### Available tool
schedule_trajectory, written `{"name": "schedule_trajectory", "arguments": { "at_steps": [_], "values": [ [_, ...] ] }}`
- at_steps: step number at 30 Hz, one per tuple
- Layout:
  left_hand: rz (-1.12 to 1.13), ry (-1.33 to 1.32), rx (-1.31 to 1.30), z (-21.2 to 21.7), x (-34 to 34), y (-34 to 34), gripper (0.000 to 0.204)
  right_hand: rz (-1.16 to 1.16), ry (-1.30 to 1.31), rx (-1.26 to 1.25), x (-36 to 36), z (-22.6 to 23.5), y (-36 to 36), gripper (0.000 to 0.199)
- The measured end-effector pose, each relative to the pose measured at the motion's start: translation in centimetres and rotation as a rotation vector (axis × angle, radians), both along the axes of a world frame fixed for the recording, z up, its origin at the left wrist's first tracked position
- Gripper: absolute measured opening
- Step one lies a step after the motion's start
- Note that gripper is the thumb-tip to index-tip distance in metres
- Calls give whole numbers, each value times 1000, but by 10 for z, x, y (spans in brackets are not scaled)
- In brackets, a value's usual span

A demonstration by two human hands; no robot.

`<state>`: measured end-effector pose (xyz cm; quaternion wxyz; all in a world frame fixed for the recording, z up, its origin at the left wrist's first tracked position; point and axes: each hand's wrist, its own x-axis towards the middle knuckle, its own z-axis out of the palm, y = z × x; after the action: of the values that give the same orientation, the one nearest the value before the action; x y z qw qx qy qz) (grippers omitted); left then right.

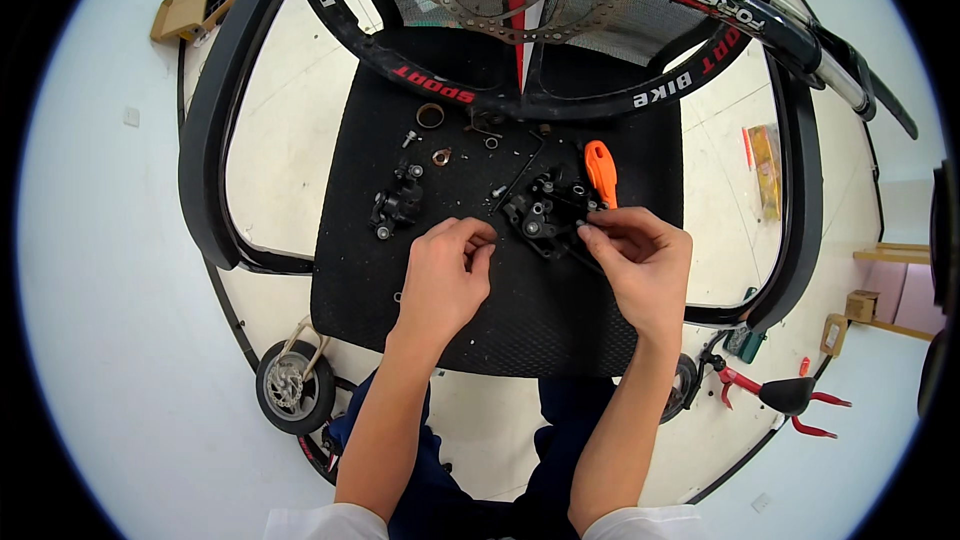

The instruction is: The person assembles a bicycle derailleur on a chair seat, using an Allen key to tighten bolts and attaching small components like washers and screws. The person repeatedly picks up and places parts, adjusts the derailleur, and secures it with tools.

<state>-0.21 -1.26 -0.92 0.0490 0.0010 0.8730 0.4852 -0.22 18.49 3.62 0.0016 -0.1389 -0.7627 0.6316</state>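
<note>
My right hand [645, 265] pinches thumb and forefinger together at the right edge of a black brake caliper [540, 225]; what lies between the fingertips is too small to make out. My left hand [445, 275] hovers over the black chair seat [500, 330], its fingers curled toward the thumb, and any object inside is hidden. Left of it rests a second black brake caliper [398, 203]. An orange-handled tool [600, 170] lies just beyond my right fingertips. Between the calipers are a black hex key [522, 170] and a small bolt [499, 192].
A black bicycle wheel [480, 102] with a brake disc [515, 30] stands across the back of the seat. Loose on the seat lie a metal ring [430, 116], a bolt [409, 139] and a nut [441, 156]. Armrests [225, 120] flank both sides.
</note>
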Motion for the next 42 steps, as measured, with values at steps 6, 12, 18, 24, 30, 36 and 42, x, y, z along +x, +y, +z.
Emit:
{"name": "schedule_trajectory", "arguments": {
  "at_steps": [6, 12, 18, 24, 30, 36, 42],
  "values": [
    [-104, 307, -250, 11, -9, 11, 44, 15, -98, 79, 1, -4, -1, 13],
    [-247, 225, -294, 6, -19, 31, 58, 49, 42, 103, 2, -5, 1, 14],
    [-187, 51, -97, 11, -13, 35, 53, 47, -19, 169, 4, -7, 7, 14],
    [-105, -21, 93, 14, -1, 33, 42, 122, -29, 265, 5, -7, 7, 13],
    [-39, -16, 142, 15, 2, 24, 38, 168, -22, 280, 2, -9, -1, 12],
    [17, -104, 400, 21, 3, 19, 35, 155, 71, 240, 0, -10, -14, 12],
    [6, -235, 483, 21, 4, 10, 29, 160, 71, 248, -2, -3, -27, 11]
  ]
}}
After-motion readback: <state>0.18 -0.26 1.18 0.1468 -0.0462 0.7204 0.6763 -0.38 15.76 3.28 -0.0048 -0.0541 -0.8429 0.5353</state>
